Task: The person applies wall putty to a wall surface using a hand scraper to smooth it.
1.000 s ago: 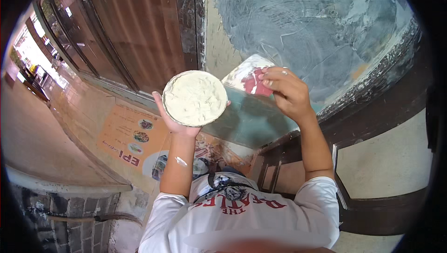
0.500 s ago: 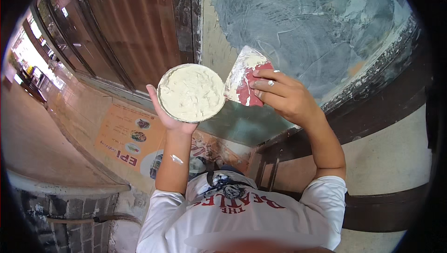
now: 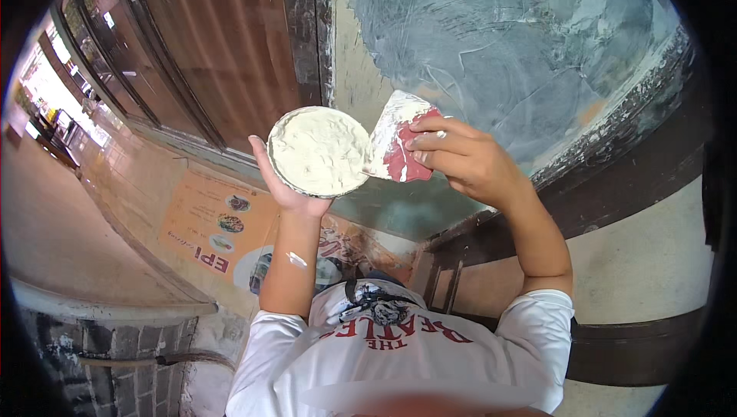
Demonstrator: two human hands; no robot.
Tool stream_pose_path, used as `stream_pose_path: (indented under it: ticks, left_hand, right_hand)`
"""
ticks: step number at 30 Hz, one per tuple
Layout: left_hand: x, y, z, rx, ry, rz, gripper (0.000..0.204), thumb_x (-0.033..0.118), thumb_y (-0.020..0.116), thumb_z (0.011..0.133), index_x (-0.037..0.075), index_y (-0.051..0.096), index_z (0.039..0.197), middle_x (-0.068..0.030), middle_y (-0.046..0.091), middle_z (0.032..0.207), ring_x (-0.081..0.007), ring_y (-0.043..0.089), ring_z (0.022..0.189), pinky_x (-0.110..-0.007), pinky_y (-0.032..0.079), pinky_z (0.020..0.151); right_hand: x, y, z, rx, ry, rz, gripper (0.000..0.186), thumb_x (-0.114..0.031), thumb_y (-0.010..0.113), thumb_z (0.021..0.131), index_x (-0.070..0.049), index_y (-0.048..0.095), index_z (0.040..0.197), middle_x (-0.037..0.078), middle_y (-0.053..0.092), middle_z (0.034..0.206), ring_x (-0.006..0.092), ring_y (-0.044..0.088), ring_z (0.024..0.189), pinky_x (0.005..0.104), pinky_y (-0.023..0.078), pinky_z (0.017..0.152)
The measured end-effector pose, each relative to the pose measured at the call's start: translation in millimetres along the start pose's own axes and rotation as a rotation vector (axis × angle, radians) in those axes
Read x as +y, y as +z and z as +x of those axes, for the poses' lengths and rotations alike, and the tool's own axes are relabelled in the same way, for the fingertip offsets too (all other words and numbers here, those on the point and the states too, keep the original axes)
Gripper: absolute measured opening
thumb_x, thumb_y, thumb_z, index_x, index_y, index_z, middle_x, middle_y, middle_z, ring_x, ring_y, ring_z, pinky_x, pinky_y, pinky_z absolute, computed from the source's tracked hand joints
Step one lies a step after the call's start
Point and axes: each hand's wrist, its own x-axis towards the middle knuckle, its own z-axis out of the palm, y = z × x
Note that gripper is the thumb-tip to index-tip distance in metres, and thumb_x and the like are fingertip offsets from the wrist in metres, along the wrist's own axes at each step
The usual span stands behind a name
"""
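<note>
A round container of cream-coloured paste [image 3: 316, 150] rests in my left hand [image 3: 288, 194], whose fingers curl round its side and underneath it. My right hand [image 3: 472, 158] grips a flat red scraper [image 3: 407, 152] smeared with white paste. The scraper's left corner is at the container's right rim; I cannot tell for sure whether it touches the paste. White smears mark my left forearm and right fingers.
A wall patch coated with streaky grey-blue filler [image 3: 514, 41] fills the upper right. Dark-framed wooden panels [image 3: 215, 49] stand upper left, beside a bright corridor [image 3: 92, 129]. An orange printed banner [image 3: 188, 225] lies below, with a pale ledge [image 3: 138, 294] at lower left.
Over the last second my right hand has moved the scraper from a higher, more level angle to a tilted one at the container's rim. The container has tipped slightly.
</note>
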Motion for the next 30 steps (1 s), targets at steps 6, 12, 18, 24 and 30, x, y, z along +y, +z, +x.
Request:
stream_pose_path:
  ticks: [6,12,18,24,30]
  left_hand:
    - [-5.4,13.4,-1.3,0.126,-0.017,0.043,0.086,0.077,0.037,0.095,0.005,0.057,0.138,-0.0163,0.059,0.14,-0.0363,0.059,0.125,-0.053,0.049,0.106]
    - [-12.4,13.5,-0.5,0.136,-0.021,0.033,0.087,0.077,0.036,0.095,0.003,0.058,0.137,-0.0172,0.061,0.137,-0.0367,0.061,0.121,-0.053,0.05,0.104]
    - [-13.4,3.3,0.0,0.02,-0.067,-0.031,0.088,0.076,0.035,0.097,0.002,0.055,0.139,-0.0187,0.058,0.141,-0.0378,0.058,0.125,-0.054,0.048,0.107]
    - [-16.2,-2.1,0.1,-0.022,-0.075,-0.044,0.087,0.074,0.034,0.099,0.001,0.052,0.143,-0.0196,0.054,0.146,-0.0389,0.054,0.131,-0.055,0.044,0.11]
    - [-19.1,-5.0,-2.2,-0.009,-0.058,-0.065,0.087,0.074,0.034,0.098,0.002,0.052,0.143,-0.0199,0.054,0.146,-0.0399,0.054,0.131,-0.055,0.044,0.111]
  right_hand:
    - [8.8,6.0,-10.1,0.058,0.054,-0.056,0.032,0.009,0.068,0.065,-0.003,0.068,0.095,0.004,0.07,0.114,0.0285,0.062,0.121,0.0385,0.057,0.092]
    - [7.0,11.1,-12.9,0.043,0.046,0.021,0.033,0.01,0.068,0.066,-0.004,0.068,0.096,0.005,0.07,0.114,0.0285,0.062,0.122,0.0394,0.056,0.093]
    - [16.8,19.2,-24.5,0.114,0.106,-0.023,0.033,0.01,0.067,0.065,-0.002,0.069,0.096,0.007,0.072,0.112,0.03,0.064,0.119,0.0397,0.056,0.094]
    - [14.0,19.7,-24.7,0.093,0.097,0.013,0.034,0.012,0.068,0.063,-0.002,0.07,0.094,0.007,0.072,0.109,0.0309,0.066,0.117,0.0392,0.056,0.094]
    - [23.5,30.5,-34.0,0.236,0.156,0.101,0.03,0.017,0.068,0.066,0.001,0.069,0.091,0.011,0.074,0.105,0.0341,0.069,0.111,0.0416,0.056,0.093]
